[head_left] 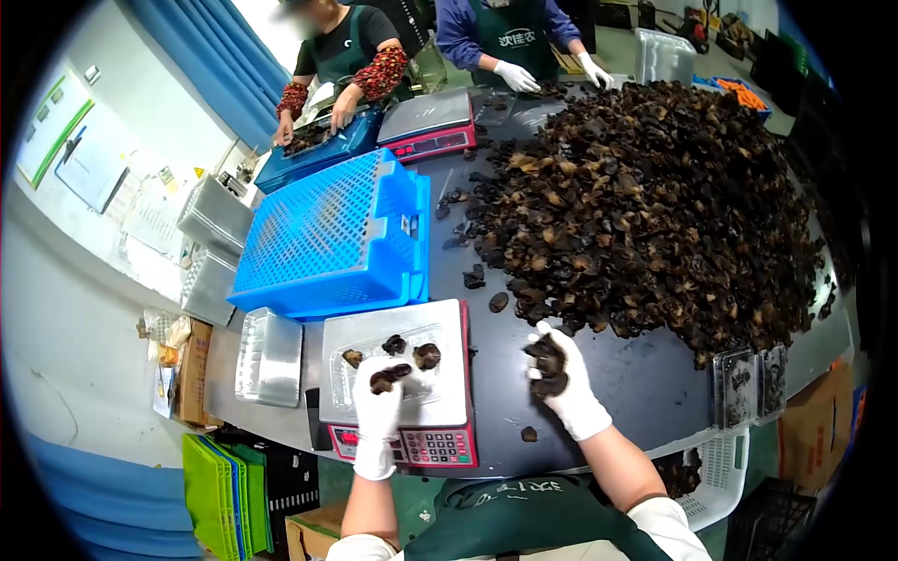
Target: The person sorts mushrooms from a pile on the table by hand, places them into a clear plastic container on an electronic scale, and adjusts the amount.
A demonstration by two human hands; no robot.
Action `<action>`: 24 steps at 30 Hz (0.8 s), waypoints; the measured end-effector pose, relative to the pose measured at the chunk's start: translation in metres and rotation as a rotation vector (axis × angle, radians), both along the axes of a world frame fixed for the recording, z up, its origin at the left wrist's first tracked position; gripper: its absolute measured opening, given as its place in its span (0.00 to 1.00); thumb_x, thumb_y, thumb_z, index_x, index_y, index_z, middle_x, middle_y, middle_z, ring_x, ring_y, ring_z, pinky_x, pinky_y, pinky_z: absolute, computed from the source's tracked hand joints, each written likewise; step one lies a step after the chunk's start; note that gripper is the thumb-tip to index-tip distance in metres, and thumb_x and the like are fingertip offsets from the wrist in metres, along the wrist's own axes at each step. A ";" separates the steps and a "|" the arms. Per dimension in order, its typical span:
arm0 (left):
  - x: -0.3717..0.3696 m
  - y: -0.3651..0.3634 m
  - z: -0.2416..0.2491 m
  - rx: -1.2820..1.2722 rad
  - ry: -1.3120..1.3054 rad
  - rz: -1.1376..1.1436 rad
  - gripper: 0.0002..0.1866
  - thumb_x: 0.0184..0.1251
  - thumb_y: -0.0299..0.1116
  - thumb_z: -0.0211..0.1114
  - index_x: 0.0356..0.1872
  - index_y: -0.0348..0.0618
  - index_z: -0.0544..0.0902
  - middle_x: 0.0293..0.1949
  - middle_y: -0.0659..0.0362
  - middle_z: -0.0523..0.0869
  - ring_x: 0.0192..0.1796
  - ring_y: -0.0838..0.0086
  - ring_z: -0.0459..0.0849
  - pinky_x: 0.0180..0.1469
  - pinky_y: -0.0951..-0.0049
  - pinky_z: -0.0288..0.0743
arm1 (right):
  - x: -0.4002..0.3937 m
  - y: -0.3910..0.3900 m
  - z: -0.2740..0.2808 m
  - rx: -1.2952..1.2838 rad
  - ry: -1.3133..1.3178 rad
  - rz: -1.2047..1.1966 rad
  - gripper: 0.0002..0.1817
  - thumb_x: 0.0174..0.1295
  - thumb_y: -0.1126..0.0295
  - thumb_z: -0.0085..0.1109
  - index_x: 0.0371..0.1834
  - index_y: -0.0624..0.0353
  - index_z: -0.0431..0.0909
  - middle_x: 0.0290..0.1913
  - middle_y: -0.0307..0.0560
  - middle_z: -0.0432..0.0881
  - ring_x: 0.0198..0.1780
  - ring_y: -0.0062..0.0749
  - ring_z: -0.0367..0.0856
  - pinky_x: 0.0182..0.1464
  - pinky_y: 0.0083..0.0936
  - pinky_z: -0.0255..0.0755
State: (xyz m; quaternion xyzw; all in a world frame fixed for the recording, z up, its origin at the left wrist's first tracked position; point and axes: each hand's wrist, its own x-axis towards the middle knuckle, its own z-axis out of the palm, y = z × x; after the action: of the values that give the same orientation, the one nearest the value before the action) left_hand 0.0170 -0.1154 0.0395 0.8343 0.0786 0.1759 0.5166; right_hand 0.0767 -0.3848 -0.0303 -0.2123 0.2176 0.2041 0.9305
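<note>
My gloved left hand (376, 411) is over the digital scale (451, 327), with a dark piece of wood ear mushroom (389, 377) at its fingers. Beneath it, a clear plastic tray (423, 385) lies on the scale's plate, and a few mushroom pieces (427, 355) sit in it. To the right, my gloved right hand (575, 393) is closed around several wood ear mushrooms (546, 363) above the dark table (500, 411). A large heap of the same mushrooms (645, 206) covers the table beyond that hand. One small loose piece (529, 434) lies near the front edge.
Blue crates (318, 238) stand behind my scale. Stacked clear trays (269, 355) are at the left, and filled clear boxes (735, 385) at the right edge. Across the table, two people work, one with white gloves (516, 77), one near a second scale (426, 120).
</note>
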 end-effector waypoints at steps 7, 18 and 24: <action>0.008 0.087 -0.037 0.497 -0.062 0.027 0.24 0.44 0.12 0.57 0.45 0.43 0.81 0.45 0.53 0.80 0.47 0.62 0.82 0.50 0.70 0.77 | 0.022 0.143 0.066 -0.446 -0.614 0.352 0.11 0.65 0.68 0.60 0.47 0.60 0.78 0.37 0.39 0.81 0.36 0.20 0.79 0.37 0.18 0.73; -0.011 0.108 -0.013 0.313 0.132 -0.296 0.49 0.39 0.34 0.69 0.71 0.40 0.61 0.68 0.41 0.62 0.70 0.45 0.61 0.72 0.57 0.56 | 0.017 0.168 0.080 -1.114 -1.261 0.465 0.30 0.51 0.58 0.66 0.60 0.53 0.76 0.55 0.53 0.79 0.54 0.46 0.77 0.59 0.38 0.68; -0.004 0.123 0.008 0.433 0.046 -0.318 0.49 0.38 0.42 0.79 0.68 0.42 0.68 0.68 0.41 0.63 0.71 0.43 0.59 0.71 0.49 0.57 | 0.008 0.054 0.040 -1.409 -0.771 0.048 0.15 0.57 0.74 0.61 0.49 0.61 0.82 0.48 0.48 0.83 0.54 0.37 0.79 0.59 0.28 0.70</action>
State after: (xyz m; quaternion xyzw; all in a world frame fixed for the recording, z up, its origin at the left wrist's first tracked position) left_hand 0.0134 0.0080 0.0477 0.9310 -0.0812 0.0863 0.3453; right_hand 0.0845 -0.3304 0.0100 -0.8098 -0.0462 -0.0491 0.5828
